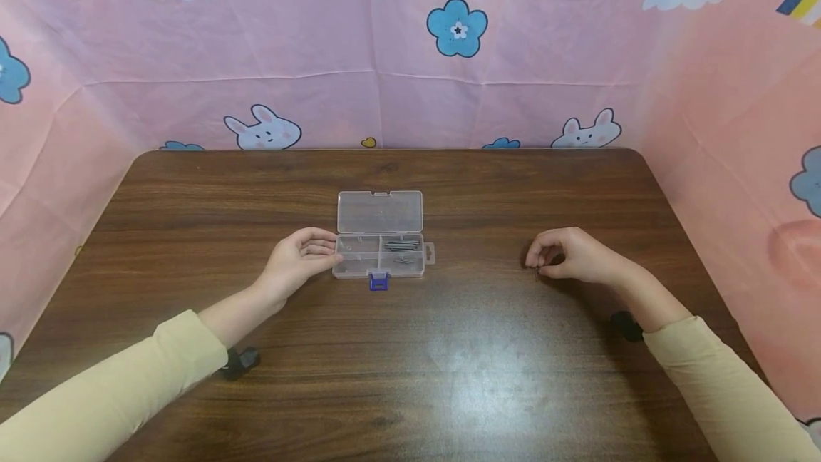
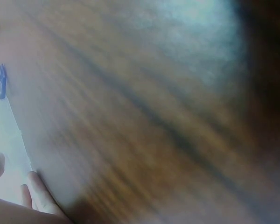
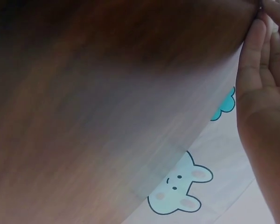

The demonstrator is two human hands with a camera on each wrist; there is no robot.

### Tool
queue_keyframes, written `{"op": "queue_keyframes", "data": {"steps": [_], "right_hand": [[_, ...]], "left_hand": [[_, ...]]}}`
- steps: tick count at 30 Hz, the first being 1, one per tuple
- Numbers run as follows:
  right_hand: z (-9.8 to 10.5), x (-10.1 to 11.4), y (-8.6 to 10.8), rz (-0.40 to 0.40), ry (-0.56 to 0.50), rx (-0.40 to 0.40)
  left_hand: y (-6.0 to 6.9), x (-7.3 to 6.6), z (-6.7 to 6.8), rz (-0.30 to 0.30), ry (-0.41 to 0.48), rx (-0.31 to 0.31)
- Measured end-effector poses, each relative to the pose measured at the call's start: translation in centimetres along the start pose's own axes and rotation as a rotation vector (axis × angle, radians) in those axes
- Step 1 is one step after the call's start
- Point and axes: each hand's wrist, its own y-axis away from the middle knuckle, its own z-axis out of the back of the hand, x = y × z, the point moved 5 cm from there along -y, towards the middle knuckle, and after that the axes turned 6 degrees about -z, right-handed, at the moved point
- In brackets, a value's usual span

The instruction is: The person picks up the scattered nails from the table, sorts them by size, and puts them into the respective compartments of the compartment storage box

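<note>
A clear plastic compartment box [image 1: 380,255] sits on the table with its lid [image 1: 380,212] raised at the back and a blue latch [image 1: 379,282] in front. Long thin metal nails [image 1: 402,245] lie in its back right compartment, and shorter metal pieces [image 1: 404,260] in the front right one. My left hand [image 1: 296,261] grips the box's left end, thumb over the front left part and fingers along the side. Well right of the box, my right hand [image 1: 573,255] pinches a small thin dark piece [image 1: 536,274] between thumb and fingertips, just above the table. Its exact kind is too small to tell.
The brown wooden table [image 1: 410,355] reaches back to a pink cloth [image 1: 321,34] printed with rabbits, clouds and flowers, which also hangs at both sides. A hanging tab [image 1: 430,253] sticks out from the box's right end. Black straps hang below both sleeves.
</note>
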Motion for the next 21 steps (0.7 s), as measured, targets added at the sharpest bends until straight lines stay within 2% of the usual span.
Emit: {"op": "queue_keyframes", "data": {"steps": [12, 21], "right_hand": [[0.3, -0.1, 0.7, 0.015, -0.048, -0.011], [0.8, -1.0, 1.2, 0.004, -0.063, -0.036]], "left_hand": [[0.0, 0.1, 0.0, -0.003, 0.008, -0.005], [0.0, 0.0, 0.0, 0.005, 0.015, 0.001]]}}
